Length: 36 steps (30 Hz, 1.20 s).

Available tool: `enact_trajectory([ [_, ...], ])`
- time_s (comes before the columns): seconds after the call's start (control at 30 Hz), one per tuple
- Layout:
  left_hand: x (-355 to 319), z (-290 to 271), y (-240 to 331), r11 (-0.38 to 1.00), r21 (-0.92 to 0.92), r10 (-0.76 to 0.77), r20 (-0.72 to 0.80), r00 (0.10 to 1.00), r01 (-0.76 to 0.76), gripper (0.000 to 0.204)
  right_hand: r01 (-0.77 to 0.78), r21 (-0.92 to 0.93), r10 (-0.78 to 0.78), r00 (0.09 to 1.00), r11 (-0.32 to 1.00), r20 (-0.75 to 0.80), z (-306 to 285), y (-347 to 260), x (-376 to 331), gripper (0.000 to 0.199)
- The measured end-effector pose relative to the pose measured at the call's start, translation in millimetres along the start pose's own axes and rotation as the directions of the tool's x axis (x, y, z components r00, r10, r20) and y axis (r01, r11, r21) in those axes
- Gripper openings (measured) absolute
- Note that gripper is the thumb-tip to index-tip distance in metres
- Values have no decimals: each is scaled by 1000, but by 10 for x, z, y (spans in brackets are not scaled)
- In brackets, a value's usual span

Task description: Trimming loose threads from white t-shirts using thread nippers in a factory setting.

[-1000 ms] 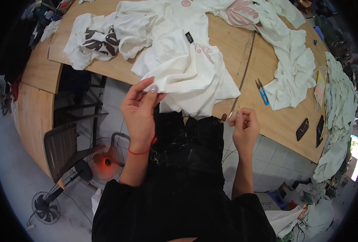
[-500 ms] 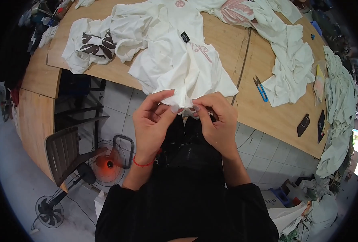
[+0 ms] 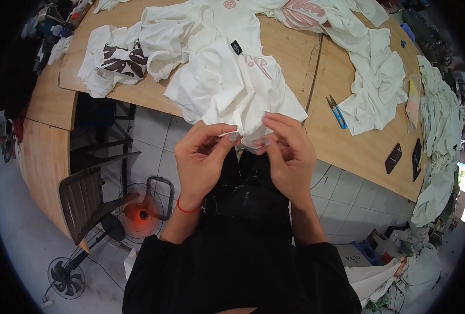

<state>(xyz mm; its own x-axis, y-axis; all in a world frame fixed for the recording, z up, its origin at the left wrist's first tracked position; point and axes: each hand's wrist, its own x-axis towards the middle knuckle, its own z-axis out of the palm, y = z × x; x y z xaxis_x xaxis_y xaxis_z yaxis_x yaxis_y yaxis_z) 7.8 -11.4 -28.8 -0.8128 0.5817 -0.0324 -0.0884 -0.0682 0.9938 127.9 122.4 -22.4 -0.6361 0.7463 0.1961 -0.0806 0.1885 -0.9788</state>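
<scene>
A white shirt (image 3: 211, 81) with a pink print and a small black label (image 3: 236, 47) is bunched on the table, its near edge drawn over the front toward me. My left hand (image 3: 200, 159) pinches that edge between thumb and forefinger. Close beside it, my right hand (image 3: 293, 159) has thumb and forefinger spread apart at the same hem. Whether its other fingers touch the cloth underneath is hidden.
Blue-handled thread snips (image 3: 338, 114) lie on the wooden table (image 3: 342, 149), right of the shirt. More white garments (image 3: 379, 78) are spread around. Two dark flat pieces (image 3: 394, 159) rest near the right edge. A chair (image 3: 80, 204) and an orange fan (image 3: 142, 213) stand lower left.
My right thumb and forefinger have opened and moved slightly right, off the pinched hem. My left hand keeps its pinch and has shifted slightly right.
</scene>
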Motion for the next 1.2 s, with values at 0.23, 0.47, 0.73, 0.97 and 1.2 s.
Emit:
enact_trajectory([
  [0.23,-4,-79,110,917,348,200,24,980,-195,16,-45,28,40,985,999,168,101,101,38,18],
  [0.47,3,-21,200,999,28,-44,167,985,40,19,67,-27,-62,988,997,144,75,-64,44,12],
  [0.73,13,-50,164,980,-123,-125,219,968,155,15,-217,341,238,971,914,-19,-30,-147,19,11],
  [0.97,-24,-32,173,986,-105,-108,198,974,131,14,364,-235,-350,931,901,103,21,-161,83,13],
  [1.2,-36,41,244,998,66,3,195,981,-16,10,375,-304,-366,927,876,89,131,29,90,12],
])
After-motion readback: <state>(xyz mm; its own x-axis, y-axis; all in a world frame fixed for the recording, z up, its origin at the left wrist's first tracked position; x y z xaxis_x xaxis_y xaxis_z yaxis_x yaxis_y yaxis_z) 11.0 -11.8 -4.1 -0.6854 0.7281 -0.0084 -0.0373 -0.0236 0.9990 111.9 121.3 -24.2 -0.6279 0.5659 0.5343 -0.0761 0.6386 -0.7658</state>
